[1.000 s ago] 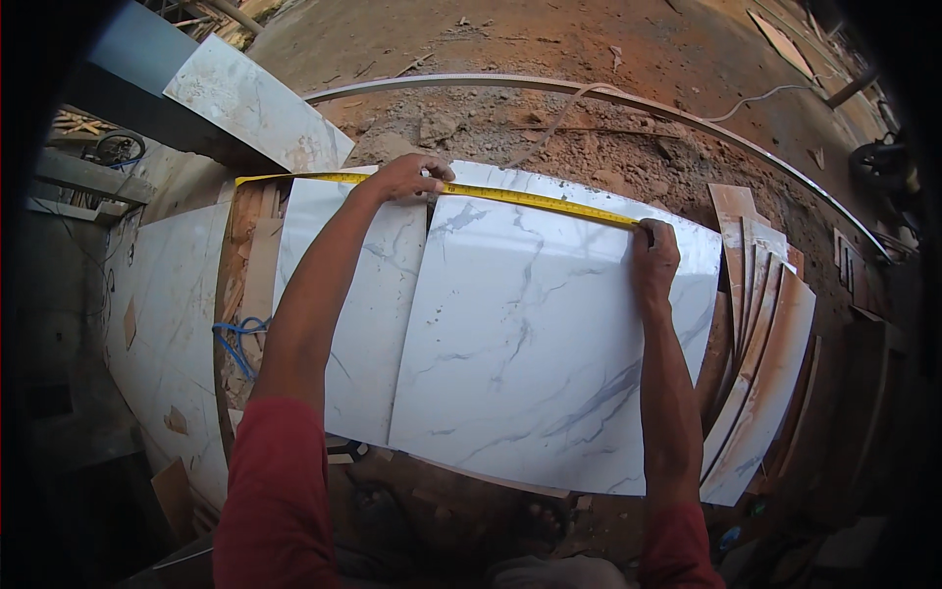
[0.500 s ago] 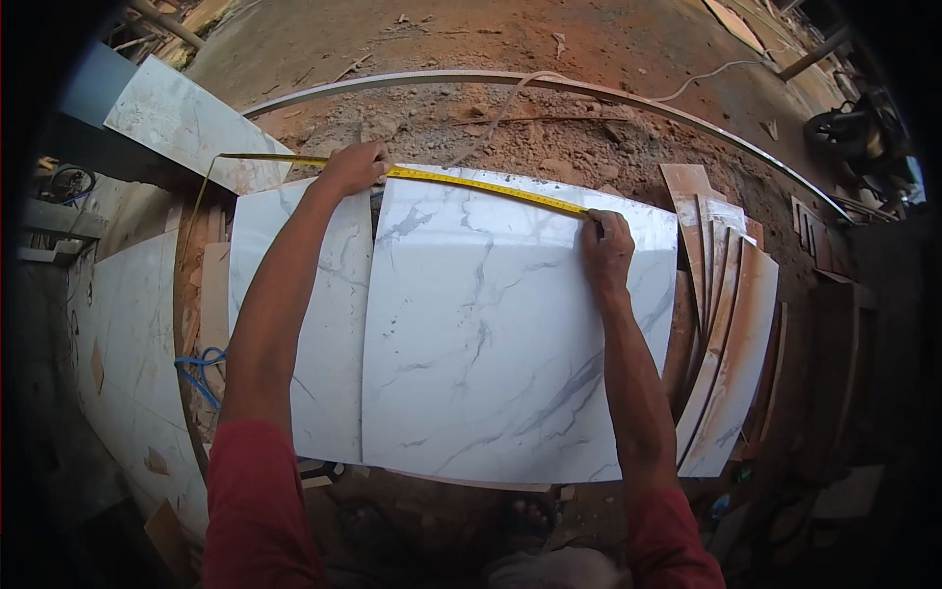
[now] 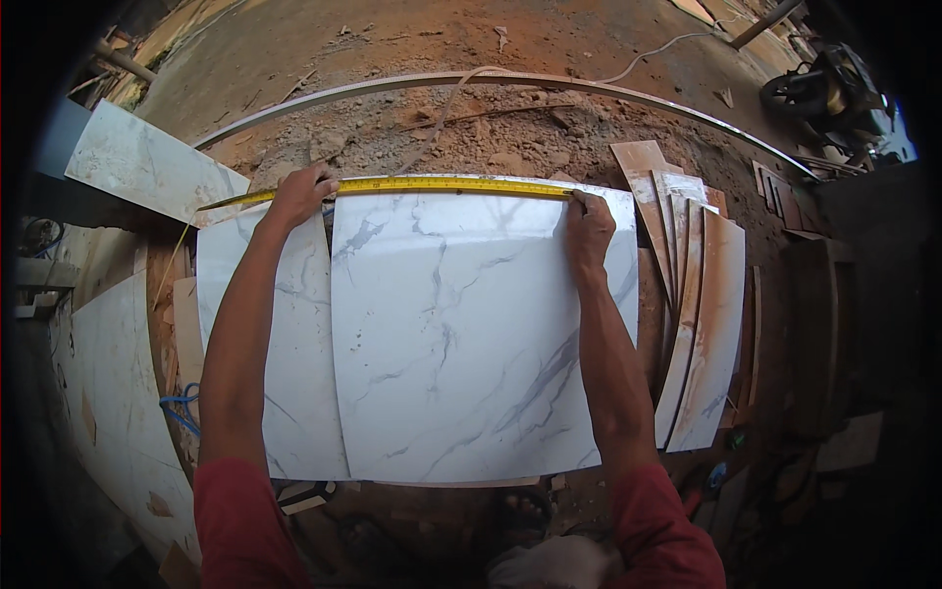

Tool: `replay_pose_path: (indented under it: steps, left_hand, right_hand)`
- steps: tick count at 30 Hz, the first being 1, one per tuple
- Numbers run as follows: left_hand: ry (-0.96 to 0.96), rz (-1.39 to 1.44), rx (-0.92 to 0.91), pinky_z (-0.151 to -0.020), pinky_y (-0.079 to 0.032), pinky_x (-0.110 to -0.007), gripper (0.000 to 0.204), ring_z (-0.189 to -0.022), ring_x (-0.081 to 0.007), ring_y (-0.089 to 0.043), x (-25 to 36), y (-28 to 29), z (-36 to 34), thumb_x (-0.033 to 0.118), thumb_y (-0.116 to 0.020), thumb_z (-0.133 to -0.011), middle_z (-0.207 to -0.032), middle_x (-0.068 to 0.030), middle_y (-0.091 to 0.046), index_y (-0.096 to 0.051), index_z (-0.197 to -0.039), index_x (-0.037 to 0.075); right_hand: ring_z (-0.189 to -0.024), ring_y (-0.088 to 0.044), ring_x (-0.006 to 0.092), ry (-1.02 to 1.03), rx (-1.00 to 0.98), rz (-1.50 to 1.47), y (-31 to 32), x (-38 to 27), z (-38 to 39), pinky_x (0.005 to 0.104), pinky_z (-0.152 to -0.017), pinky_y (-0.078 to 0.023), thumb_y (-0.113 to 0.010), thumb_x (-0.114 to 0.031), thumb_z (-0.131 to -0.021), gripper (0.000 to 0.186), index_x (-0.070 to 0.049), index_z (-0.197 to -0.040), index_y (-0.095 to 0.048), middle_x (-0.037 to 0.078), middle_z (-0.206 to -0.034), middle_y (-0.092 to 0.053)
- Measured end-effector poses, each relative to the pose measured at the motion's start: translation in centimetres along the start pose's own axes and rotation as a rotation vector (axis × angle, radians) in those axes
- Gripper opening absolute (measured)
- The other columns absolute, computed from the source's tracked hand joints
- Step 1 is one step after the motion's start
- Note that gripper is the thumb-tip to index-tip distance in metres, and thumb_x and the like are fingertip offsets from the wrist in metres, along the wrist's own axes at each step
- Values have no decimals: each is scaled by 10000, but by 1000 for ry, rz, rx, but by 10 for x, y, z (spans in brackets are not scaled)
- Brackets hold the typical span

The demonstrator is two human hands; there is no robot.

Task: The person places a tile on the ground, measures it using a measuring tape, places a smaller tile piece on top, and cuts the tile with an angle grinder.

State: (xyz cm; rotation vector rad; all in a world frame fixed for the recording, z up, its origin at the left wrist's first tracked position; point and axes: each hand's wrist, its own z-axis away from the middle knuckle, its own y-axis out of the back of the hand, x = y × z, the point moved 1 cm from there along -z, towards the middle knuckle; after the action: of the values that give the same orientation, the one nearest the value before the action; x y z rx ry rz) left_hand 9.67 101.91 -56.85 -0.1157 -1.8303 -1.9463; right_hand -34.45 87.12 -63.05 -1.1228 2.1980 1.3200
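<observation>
A yellow tape measure [image 3: 446, 184] stretches along the far edge of a large white marble-patterned tile [image 3: 461, 334]. My left hand [image 3: 299, 194] is closed around the tape near the tile's far left corner. Beyond that hand the tape runs on to the left, then bends down sharply. At the far right part of the tile, my right hand [image 3: 591, 226] pinches the tape's other end. A second marble-patterned tile [image 3: 294, 344] lies to the left, beneath my left forearm and partly hidden by it.
Cut tile strips [image 3: 702, 324] lean fanned out on the right. Another tile piece [image 3: 147, 162] rests at the far left. A long metal bar [image 3: 432, 80] crosses the rubble behind, with a pale cable [image 3: 442, 123] over it. A motorcycle [image 3: 824, 93] stands far right.
The view has shifted, so the scene sits further left. The right hand's end of the tape has come to the tile's far edge, and the tape now lies more level along it.
</observation>
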Motion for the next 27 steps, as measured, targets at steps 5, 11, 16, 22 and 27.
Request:
replay_pose_path:
  steps: [5, 11, 16, 22, 27]
  left_hand:
    - [32, 126, 6, -762, -485, -372, 219, -825, -265, -658, 0, -9, 0, 245, -626, -887, -878, -135, -688, -633, -965, 41]
    - [37, 161, -30, -741, -474, -344, 196, -765, -218, -625, 1, -11, -5, 219, -635, -874, -823, -115, -667, -621, -936, 34]
    - [89, 148, -32, -747, -471, -339, 204, -769, -217, -620, 1, -8, -5, 212, -640, -864, -812, -114, -659, -607, -921, 19]
    - [55, 145, -27, -762, -470, -331, 223, -793, -206, -617, -4, -8, -8, 226, -639, -860, -839, -107, -663, -614, -917, 12]
    - [82, 141, -73, -788, -474, -334, 251, -827, -215, -627, -9, -4, -14, 243, -630, -863, -877, -122, -674, -637, -938, 4]
  right_hand:
    - [-813, -636, 323, 10, 11, 9, 2, 6, -2, 409, -755, -507, -673, -31, -826, 81, 1, -897, -692, 161, -851, -662]
    - [-793, -620, 329, 15, 29, 49, 5, 7, -1, 421, -728, -502, -671, -31, -821, 60, 0, -871, -683, 161, -832, -648]
    - [-775, -618, 330, -6, 69, 44, -4, 6, -5, 430, -721, -498, -656, -25, -800, 58, -12, -851, -681, 154, -819, -651]
    - [-770, -615, 328, -23, 52, 35, -2, 11, -5, 428, -719, -496, -665, -41, -792, 58, -22, -839, -691, 150, -803, -642]
    - [-759, -607, 337, -23, 40, 51, -6, 7, -7, 434, -705, -488, -661, -42, -791, 56, -8, -827, -688, 166, -790, -629]
